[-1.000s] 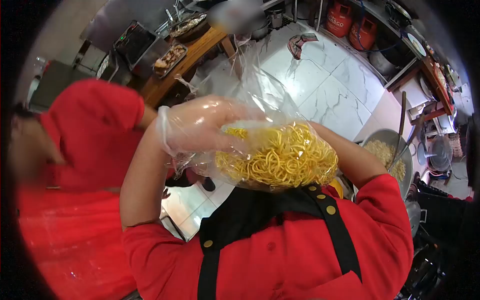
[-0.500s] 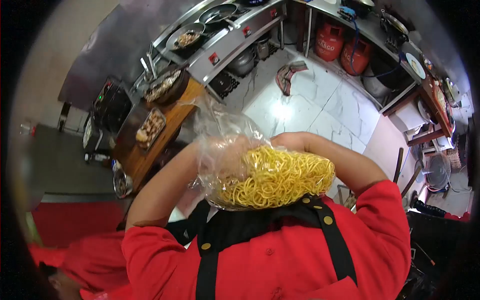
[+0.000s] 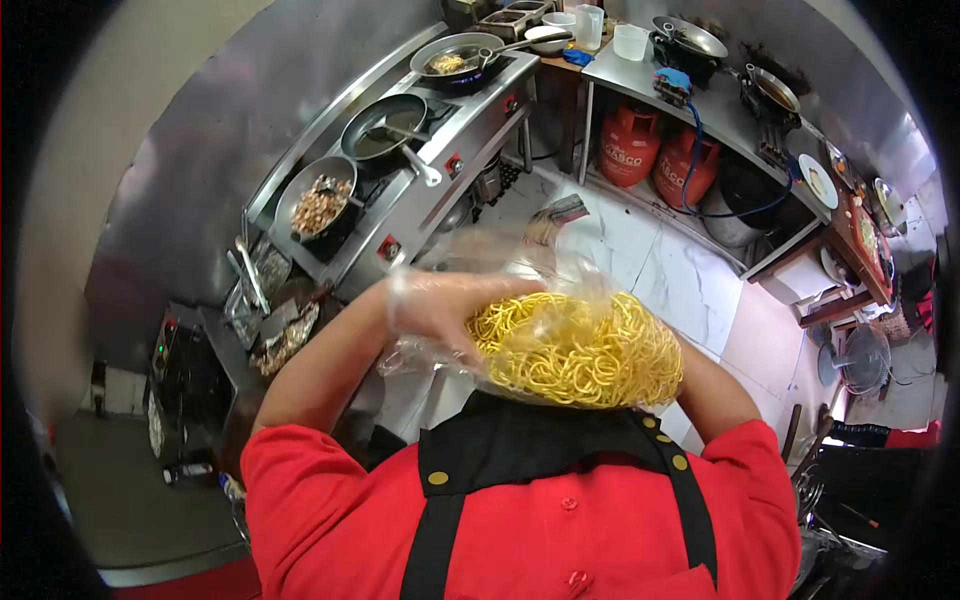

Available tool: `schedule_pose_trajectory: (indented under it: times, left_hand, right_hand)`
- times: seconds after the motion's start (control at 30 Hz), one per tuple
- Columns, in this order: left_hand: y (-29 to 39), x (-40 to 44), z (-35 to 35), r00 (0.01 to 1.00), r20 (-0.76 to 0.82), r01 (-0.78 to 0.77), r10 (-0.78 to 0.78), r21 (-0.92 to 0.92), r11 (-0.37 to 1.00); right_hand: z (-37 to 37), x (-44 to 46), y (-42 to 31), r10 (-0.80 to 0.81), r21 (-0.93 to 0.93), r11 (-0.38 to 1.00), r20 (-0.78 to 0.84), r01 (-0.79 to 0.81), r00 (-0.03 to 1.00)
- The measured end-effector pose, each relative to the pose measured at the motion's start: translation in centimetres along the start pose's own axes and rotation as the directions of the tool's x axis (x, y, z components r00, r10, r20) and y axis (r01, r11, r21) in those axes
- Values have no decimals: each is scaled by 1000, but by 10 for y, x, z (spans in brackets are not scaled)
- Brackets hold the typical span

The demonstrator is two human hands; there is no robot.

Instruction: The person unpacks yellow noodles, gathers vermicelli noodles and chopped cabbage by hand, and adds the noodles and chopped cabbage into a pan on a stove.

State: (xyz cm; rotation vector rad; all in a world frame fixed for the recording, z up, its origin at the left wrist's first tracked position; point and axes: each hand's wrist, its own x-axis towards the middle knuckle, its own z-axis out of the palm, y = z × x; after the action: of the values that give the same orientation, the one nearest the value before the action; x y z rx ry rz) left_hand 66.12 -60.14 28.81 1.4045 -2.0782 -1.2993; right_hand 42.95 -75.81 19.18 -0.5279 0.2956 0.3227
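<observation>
Beyond the left hand's (image 3: 435,305) fingers (image 3: 505,287), to their left, pans (image 3: 318,200) sit on the stove (image 3: 415,225); to their right, red cylinders (image 3: 628,148) stand under a steel tabletop (image 3: 627,76). The fingers grip a noodle bag (image 3: 590,350) before the chest, which blocks the right hand; I can't tell its state.

a curved-looking metal wall (image 3: 200,140) rises behind a steel stove (image 3: 430,170) with red-marked knobs along its front. white marbled tiles (image 3: 620,235) cover the floor, giving way to plainer pinkish tiles (image 3: 750,345) near a standing fan (image 3: 865,358). two red gas cylinders (image 3: 628,148) stand beneath a steel counter (image 3: 655,85); a wooden table (image 3: 862,250) adjoins its end. bright light enters beside the fan, and the floor shines softly.
</observation>
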Motion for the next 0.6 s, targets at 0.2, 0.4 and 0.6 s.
schedule_pose_trajectory:
  times: [0.2,0.4,0.6]
  left_hand:
    - [-28,50,-56,997,-51,-56,59,45,997]
    - [-67,110,-103,937,-307,-64,166,316,946]
    - [-121,159,-171,911,-410,85,-49,68,994]
  right_hand:
    - [-26,36,-77,-106,79,991,-39,108,994]
    - [-69,55,-171,-109,82,991,19,107,994]
    - [-194,94,-291,-373,-318,875,40,366,927]
